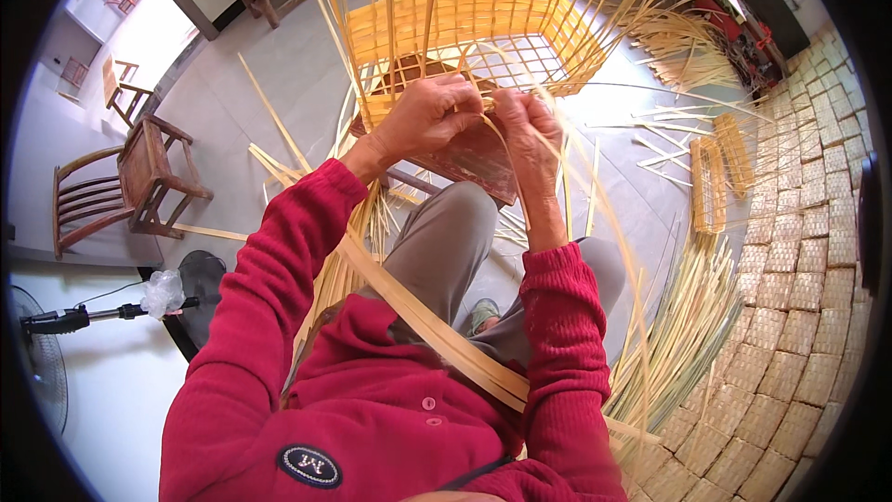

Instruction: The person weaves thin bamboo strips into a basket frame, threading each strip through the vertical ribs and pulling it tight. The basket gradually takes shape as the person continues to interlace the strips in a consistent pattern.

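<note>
A yellow woven bamboo basket (446, 11) with an open-grid base lies ahead of me, and long loose uprights stick out from it. My left hand (429, 116) and my right hand (531, 138) come close together at its near edge. Both are closed, fingertips pinching a thin bamboo strip (495, 126) between them. The exact grip is partly hidden by the fingers. A pale strip (609, 200) loops past my right forearm. Under the basket's near side stands a reddish-brown wooden bench (474, 163). Wider bamboo strips (437, 339) lie across my lap.
Bundled bamboo strips (683, 330) lie on the floor at right, near two small woven pieces (708, 186). Many small woven blocks (790, 307) are stacked along the right side. A wooden chair (144, 177) and a fan (42, 367) stand at left.
</note>
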### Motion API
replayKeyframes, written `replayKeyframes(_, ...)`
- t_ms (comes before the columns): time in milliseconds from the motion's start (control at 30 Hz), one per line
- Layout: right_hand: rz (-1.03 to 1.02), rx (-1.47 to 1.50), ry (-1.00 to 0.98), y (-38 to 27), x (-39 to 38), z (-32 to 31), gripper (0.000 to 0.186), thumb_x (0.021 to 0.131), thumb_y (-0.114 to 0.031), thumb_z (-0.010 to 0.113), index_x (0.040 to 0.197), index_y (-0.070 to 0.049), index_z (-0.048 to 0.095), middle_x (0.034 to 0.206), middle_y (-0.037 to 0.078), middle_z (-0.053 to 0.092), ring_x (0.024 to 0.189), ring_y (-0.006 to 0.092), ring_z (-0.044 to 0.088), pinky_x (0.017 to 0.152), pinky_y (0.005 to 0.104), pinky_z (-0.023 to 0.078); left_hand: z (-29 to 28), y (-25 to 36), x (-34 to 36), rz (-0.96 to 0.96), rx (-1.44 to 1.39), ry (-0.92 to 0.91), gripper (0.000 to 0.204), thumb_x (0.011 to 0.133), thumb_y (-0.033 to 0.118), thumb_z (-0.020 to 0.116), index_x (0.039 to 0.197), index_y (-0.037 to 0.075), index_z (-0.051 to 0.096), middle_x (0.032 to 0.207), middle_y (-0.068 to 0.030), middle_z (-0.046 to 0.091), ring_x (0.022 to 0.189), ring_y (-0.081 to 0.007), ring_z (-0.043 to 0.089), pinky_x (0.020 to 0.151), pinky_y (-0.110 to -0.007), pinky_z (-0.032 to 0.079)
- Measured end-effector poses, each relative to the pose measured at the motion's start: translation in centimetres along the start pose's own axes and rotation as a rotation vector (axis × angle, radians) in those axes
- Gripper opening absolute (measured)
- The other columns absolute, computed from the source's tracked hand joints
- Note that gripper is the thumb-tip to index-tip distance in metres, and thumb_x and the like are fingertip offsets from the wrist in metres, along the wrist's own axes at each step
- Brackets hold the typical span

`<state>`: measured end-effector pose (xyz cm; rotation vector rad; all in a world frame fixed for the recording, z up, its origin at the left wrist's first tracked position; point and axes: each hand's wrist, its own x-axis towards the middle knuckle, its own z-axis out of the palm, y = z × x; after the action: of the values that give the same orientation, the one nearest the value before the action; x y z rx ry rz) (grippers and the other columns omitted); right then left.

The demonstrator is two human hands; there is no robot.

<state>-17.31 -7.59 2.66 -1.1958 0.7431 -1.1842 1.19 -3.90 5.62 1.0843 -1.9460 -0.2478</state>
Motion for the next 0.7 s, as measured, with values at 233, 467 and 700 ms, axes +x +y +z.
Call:
replayKeyframes(233, 0.187, 0.639, 0.127, 0.0, -1.3, 0.2, 0.021, 0.107, -0.02, 0.053, 0.111, -0.001, 0.06, 0.111, 0.014, 0.068, 0.107, 0.0261, 0.069, 0.097, 0.0395, 0.057, 2.1, 0.7, 0.4, -0.213, 0.028, 0.228, 0.009, 0.088, 0.003, 0.073, 0.096, 0.004, 0.068, 0.085, -0.0098, 0.067, 0.077, -0.024, 0.066, 0.07, -0.033, 0.052)
replayKeyframes(467, 0.14, 0.454, 0.062, -0.7, -2.7, 1.8, 0.021, 0.104, -0.018, 0.059, 0.115, 0.001, 0.059, 0.115, 0.012, 0.067, 0.112, 0.0217, 0.066, 0.1, 0.0345, 0.055, 4.7, 0.1, -0.4, -0.131, 0.486, 0.111, 0.026, 0.082, 0.004, 0.06, 0.108, 0.004, 0.066, 0.094, -0.0168, 0.069, 0.084, -0.0361, 0.069, 0.071, -0.045, 0.057)
replayKeyframes(700, -0.005, 0.123, -0.142, -1.2, -3.3, 2.3, 0.034, 0.101, -0.016, 0.066, 0.129, 0.001, 0.057, 0.119, 0.009, 0.067, 0.11, 0.0166, 0.065, 0.095, 0.0292, 0.054, 3.0, 0.3, -1.0, -0.193, 0.498, 0.06, 0.026, 0.089, 0.012, 0.062, 0.113, 0.003, 0.061, 0.094, -0.0174, 0.07, 0.083, -0.0361, 0.071, 0.069, -0.046, 0.057)
